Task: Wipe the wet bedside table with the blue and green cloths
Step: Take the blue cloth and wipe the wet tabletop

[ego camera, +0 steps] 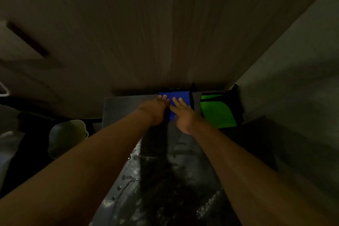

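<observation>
A blue cloth [180,97] lies at the far edge of the dark bedside table [121,108], against the wooden panel. My left hand [156,110] and my right hand [183,115] both rest on it with fingers stretched flat, side by side. To its right a green cloth [216,113] lies spread on the table, untouched. The near part of the table top glistens with water drops and streaks [132,176].
A tall wooden panel [146,33] rises behind the table. A pale wall [293,79] closes the right side. A pale bucket-like container [66,137] stands on the floor to the left of the table. The room is dim.
</observation>
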`<state>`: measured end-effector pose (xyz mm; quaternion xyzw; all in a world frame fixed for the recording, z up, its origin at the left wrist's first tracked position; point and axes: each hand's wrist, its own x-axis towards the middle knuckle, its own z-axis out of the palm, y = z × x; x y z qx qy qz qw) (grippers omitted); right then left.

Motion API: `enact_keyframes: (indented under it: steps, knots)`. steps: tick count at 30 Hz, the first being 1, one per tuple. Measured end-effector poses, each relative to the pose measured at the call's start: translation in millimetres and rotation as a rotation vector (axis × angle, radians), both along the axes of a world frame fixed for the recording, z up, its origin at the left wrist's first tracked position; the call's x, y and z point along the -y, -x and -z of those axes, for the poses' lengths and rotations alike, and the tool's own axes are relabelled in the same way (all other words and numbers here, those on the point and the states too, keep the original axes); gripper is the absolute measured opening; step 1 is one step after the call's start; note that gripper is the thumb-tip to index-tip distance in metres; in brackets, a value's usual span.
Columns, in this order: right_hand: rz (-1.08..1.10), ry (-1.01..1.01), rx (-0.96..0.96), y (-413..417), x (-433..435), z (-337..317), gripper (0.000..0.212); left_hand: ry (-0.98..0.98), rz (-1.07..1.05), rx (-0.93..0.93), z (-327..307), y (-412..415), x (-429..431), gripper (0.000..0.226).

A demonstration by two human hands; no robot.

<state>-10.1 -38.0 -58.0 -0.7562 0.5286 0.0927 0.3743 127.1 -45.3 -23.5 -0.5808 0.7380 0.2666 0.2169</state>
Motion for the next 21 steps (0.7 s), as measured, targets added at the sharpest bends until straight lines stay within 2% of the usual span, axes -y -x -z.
enact_keyframes:
  steps: [12,21]
  knots:
    - [0.054,0.032,0.045,30,-71,5,0.064,-0.042,0.080,-0.021,-1,24,-55,0.063]
    - [0.052,-0.003,0.022,42,-114,1,0.064,-0.070,0.157,0.038,-4,37,-93,0.061]
